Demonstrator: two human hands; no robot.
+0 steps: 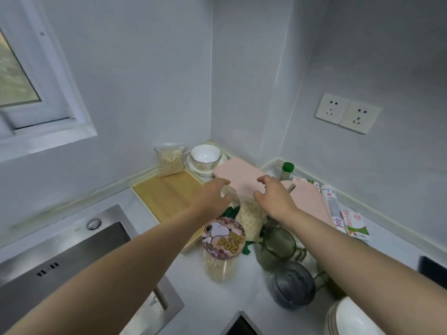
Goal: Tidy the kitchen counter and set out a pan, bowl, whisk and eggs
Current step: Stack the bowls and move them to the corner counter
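A white bowl (205, 154) stands on a white plate (196, 168) in the far corner of the counter. My left hand (212, 197) and my right hand (273, 197) reach over a pink board (239, 175) that lies tilted across the clutter. The fingers of both hands are spread and lightly curved at the board's near edge, and nothing is visibly gripped. A clear bag of oats (250, 218) sits right under and between the hands. No pan, whisk or eggs are in view.
A wooden board in a tray (167, 197) lies left of the hands, with another oat bag (169, 158) behind it. A cartoon-lidded jar (223, 234), green glass mug (279, 243) and grey cup (294, 286) stand nearer. Packets (355, 223), a green-capped bottle (287, 169), the sink (60, 257) and stacked white bowls (350, 317) surround them.
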